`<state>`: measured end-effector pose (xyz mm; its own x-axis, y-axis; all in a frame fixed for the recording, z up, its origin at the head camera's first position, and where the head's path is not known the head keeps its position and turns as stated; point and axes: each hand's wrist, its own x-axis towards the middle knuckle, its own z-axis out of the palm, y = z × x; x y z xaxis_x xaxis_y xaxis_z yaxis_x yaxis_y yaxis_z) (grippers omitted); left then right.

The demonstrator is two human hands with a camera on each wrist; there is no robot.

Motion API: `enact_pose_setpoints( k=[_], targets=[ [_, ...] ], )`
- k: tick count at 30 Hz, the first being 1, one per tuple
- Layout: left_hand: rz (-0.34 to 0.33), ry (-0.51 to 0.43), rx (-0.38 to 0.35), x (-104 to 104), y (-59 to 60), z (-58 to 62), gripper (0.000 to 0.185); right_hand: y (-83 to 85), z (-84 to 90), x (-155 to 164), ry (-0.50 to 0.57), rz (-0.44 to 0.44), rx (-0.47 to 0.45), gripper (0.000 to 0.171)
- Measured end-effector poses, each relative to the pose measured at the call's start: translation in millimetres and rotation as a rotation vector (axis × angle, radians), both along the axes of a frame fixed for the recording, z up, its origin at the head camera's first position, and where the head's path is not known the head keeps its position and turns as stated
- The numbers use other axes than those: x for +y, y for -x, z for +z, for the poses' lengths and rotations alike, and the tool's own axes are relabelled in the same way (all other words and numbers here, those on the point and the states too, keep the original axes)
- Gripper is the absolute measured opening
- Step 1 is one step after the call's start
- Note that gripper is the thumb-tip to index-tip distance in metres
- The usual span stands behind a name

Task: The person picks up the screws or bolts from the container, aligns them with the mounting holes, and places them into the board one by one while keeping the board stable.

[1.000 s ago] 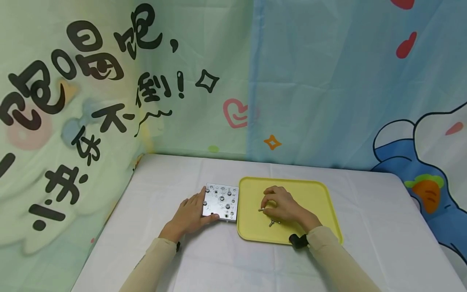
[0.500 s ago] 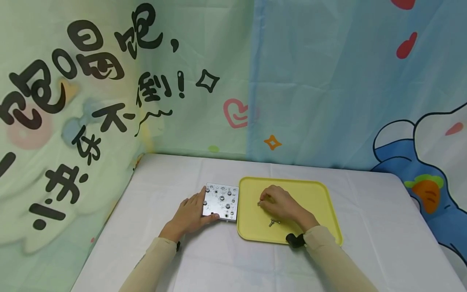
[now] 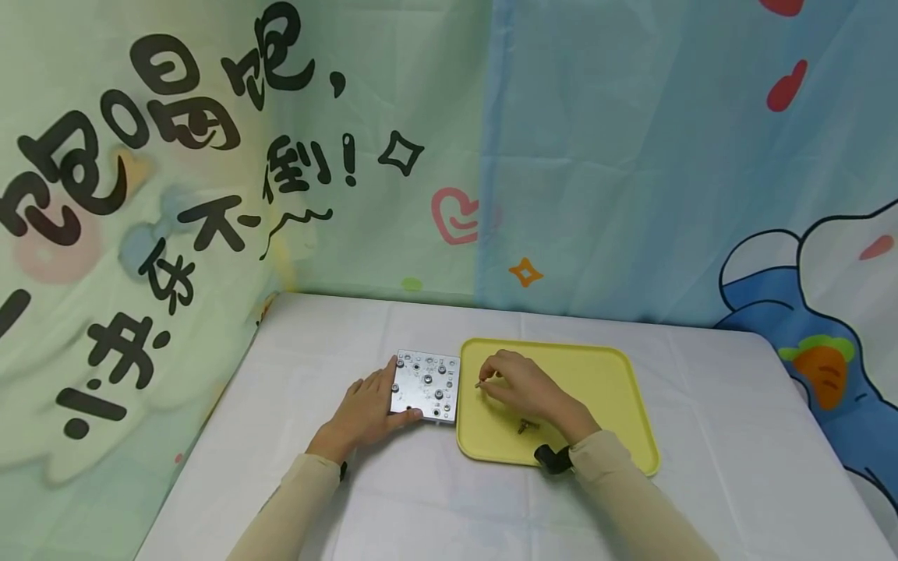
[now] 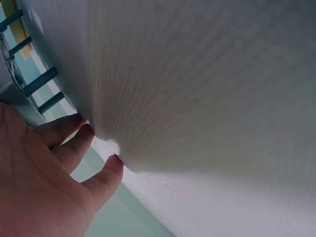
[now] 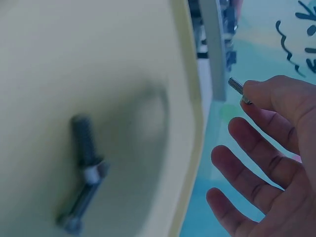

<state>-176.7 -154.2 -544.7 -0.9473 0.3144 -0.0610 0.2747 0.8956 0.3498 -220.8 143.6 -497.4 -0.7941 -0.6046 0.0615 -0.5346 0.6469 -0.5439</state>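
Observation:
A silver metal plate (image 3: 425,397) with holes and several screw heads stands on the white table, beside the yellow tray's left side. My left hand (image 3: 361,409) rests along its left edge, thumb at the near edge. In the left wrist view, threaded screw ends (image 4: 42,81) stick out beneath the plate, and fingertips touch the tablecloth. Over the tray's left part, my right hand (image 3: 529,386) pinches a small screw (image 5: 236,86) between thumb and index finger, threaded end pointing out toward the plate. Its other fingers are spread and loosely bent.
The yellow tray (image 3: 596,389) has a low raised rim. Loose screws (image 3: 526,425) lie touching on it, below the right forearm; in the right wrist view these screws (image 5: 85,140) are blurred. A patterned curtain (image 3: 596,195) hangs behind the table.
My right hand has moved left across the tray toward the plate, carrying the pinched screw. The left hand and plate have stayed in place.

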Motion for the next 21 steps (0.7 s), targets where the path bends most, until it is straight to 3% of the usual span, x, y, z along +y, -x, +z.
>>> enact_pose_setpoints(
  k=[10, 21],
  targets=[
    [0.003, -0.004, -0.003, 0, -0.6, 1.7, 0.107, -7.2, 12.0, -26, -0.008, 0.094, 0.092, 0.007],
    [0.0, -0.009, -0.002, -1, -1.8, 5.1, 0.106, -14.5, 7.3, -47, -0.024, 0.15, 0.137, 0.004]
  ],
)
